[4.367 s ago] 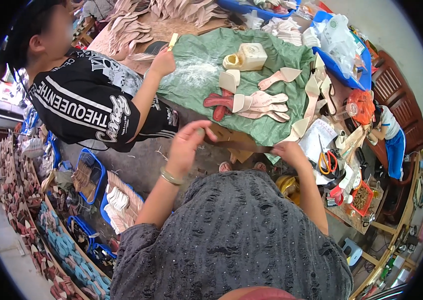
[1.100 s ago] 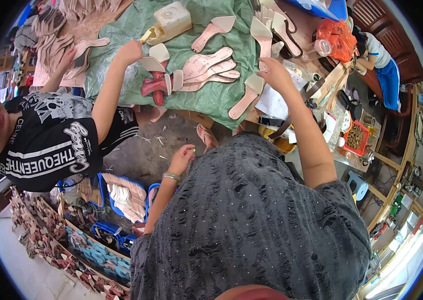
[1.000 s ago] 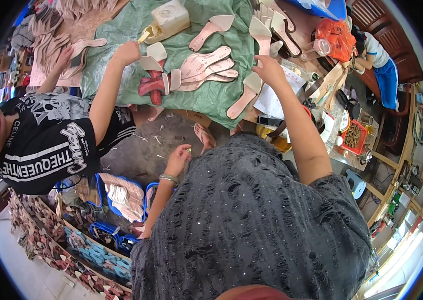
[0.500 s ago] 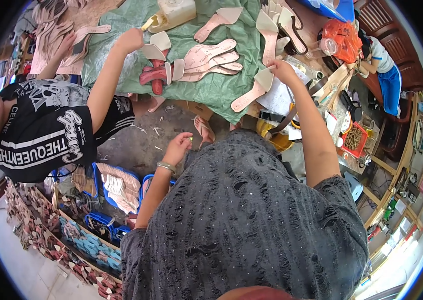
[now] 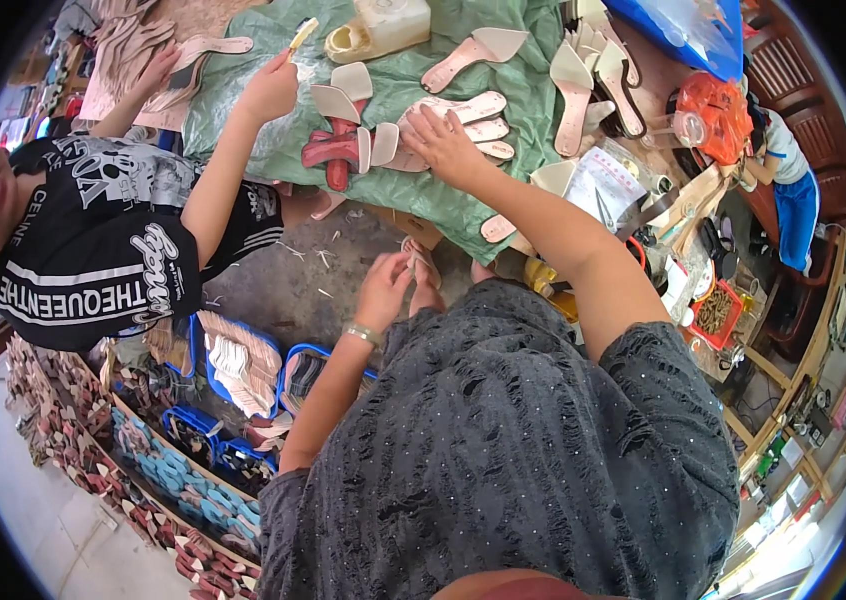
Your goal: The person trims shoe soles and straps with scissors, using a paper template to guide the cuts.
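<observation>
My right hand (image 5: 443, 145) lies over a fanned pile of pale pink shoe insoles (image 5: 468, 107) on the green sheet, its fingers spread across them. My left hand (image 5: 383, 292) hangs in front of the table, with fingers curled and tips together; what they pinch, if anything, is too small to make out. Left of the pile, red insoles (image 5: 331, 150) with pale heel pieces (image 5: 351, 80) lie crossed over one another. A single insole with a broad pale end (image 5: 473, 57) lies beyond the pile. Another insole (image 5: 496, 228) is partly covered by my right forearm.
At the left, a co-worker's hand (image 5: 271, 90) holds a brush (image 5: 303, 35) near a cut-open plastic jug (image 5: 383, 28). More insoles (image 5: 571, 95) lie at the right, near an orange bag (image 5: 711, 115). Blue-rimmed baskets (image 5: 243, 365) stand on the floor at left.
My right hand has left the insole at the table's right edge and moved left onto the pile. My left hand has shifted slightly right. The co-worker's brush has risen away from the jug.
</observation>
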`<action>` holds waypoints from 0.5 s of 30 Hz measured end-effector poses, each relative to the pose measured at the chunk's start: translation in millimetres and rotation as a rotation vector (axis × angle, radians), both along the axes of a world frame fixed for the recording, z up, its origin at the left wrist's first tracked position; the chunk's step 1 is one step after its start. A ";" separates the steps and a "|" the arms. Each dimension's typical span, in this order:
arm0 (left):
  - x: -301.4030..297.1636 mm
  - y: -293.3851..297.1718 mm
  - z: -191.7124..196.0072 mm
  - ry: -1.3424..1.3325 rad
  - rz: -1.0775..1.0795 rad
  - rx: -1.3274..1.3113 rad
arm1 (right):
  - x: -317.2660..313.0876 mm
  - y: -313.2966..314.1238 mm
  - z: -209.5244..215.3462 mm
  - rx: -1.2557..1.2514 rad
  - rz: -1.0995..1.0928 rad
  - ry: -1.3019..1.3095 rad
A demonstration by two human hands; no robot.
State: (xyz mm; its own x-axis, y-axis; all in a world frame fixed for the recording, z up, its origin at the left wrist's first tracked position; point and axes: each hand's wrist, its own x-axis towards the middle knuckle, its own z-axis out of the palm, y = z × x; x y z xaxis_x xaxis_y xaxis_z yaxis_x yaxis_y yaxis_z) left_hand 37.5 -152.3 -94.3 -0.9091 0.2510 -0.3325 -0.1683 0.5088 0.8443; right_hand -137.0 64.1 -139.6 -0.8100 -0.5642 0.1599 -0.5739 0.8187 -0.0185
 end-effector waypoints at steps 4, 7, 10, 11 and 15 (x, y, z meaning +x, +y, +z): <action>-59.3 35.1 -8.9 0.245 -0.208 -0.364 | -5.0 -22.5 1.1 0.227 0.044 0.029; -90.7 37.7 -43.0 0.167 -0.236 -0.550 | -2.8 -30.7 -5.7 0.271 0.035 0.076; -98.1 40.6 -55.6 0.059 -0.386 -0.664 | -2.8 -16.5 -16.4 0.092 0.014 0.072; -96.8 39.1 -56.8 0.032 -0.490 -0.731 | -3.2 -10.5 -16.2 0.096 0.013 0.068; -102.9 39.2 -57.6 0.008 -0.509 -0.730 | -5.1 18.8 0.7 0.012 0.069 0.041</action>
State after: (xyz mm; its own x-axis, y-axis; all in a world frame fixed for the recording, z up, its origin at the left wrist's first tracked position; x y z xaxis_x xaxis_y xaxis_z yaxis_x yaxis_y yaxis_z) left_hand -65.4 -113.0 -151.9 -0.7483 0.3535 -0.5614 0.2297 0.9319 0.2806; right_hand -142.1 82.9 -138.9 -0.7622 -0.6202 0.1854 -0.6288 0.7774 0.0155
